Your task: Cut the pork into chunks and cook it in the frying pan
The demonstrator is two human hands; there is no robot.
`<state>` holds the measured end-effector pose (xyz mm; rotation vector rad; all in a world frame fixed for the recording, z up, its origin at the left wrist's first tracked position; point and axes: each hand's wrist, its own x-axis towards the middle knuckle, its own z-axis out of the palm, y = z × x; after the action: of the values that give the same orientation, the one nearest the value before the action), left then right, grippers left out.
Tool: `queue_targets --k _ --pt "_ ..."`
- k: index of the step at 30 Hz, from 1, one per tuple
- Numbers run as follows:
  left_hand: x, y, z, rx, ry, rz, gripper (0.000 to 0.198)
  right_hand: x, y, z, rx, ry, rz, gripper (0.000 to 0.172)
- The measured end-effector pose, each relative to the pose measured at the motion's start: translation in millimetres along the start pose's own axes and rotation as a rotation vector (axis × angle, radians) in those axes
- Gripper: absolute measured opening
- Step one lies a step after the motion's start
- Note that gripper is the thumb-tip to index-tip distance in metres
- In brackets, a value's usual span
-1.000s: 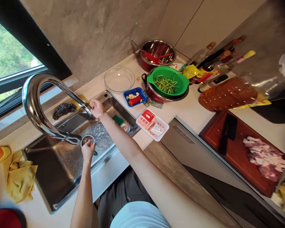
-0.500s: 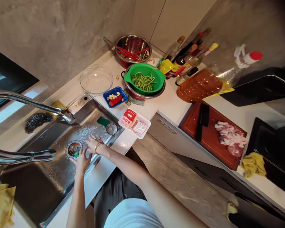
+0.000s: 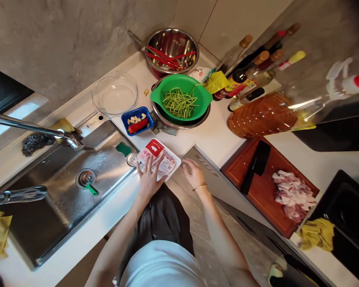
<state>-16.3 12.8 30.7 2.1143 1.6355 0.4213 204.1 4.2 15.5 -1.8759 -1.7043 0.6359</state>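
A sealed white tray of packaged meat [image 3: 168, 162] with a red label lies at the counter's edge, right of the sink. My left hand [image 3: 149, 175] rests on its near side with fingers spread over the film. Just off the tray's right end, my right hand [image 3: 194, 173] hovers with fingers curved and apart, holding nothing. In the sink [image 3: 107, 167] a green-handled peeler [image 3: 91, 188] lies against the drain [image 3: 85, 178]. A green scouring pad [image 3: 123, 149] and a round metal strainer [image 3: 132, 159] sit by the sink's right wall.
Behind the tray stand a blue tray [image 3: 137, 121] with garlic and a red chilli, a green colander [image 3: 157, 97] of green beans, and a glass bowl [image 3: 115, 94]. At right, a cutting board [image 3: 237, 161] carries a black cleaver [image 3: 255, 165] and cut meat [image 3: 293, 195]. An oil bottle [image 3: 263, 113] stands behind it.
Both hands have left the sink and moved right to the meat tray. My left hand now touches it. The water stirred in the basin has calmed, and the peeler shows fully.
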Motion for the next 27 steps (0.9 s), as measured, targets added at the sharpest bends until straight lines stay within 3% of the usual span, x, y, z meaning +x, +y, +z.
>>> queue_targets --k 3,6,11,16,20,24,27 --pt "14.4 25.3 19.0 0.067 -0.058 0.07 0.064 5.3 27.9 -9.2 -0.018 0.014 0.008 0.028" --pt "20.3 30.8 29.4 0.075 -0.059 0.068 0.055 12.7 27.8 -6.4 0.014 -0.054 -0.051 0.028" --pt "21.1 19.5 14.5 -0.02 -0.003 -0.007 0.03 22.1 9.2 3.0 0.037 -0.145 -0.156 0.028" --pt "52.5 -12.5 -17.7 -0.132 0.184 -0.258 0.017 30.3 1.4 7.3 0.055 -0.196 -0.223 0.029" --pt "86.5 -53.1 -33.5 -0.163 0.216 -0.397 0.025 39.1 -3.9 10.5 0.058 -0.248 -0.28 0.029" --pt "98.8 -86.7 -30.6 -0.231 0.237 -0.612 0.035 46.3 -11.8 13.2 0.052 -0.294 -0.338 0.031" --pt "96.4 -100.7 -20.9 -0.232 0.249 -0.739 0.036 51.9 -18.1 17.2 0.049 -0.337 -0.383 0.037"
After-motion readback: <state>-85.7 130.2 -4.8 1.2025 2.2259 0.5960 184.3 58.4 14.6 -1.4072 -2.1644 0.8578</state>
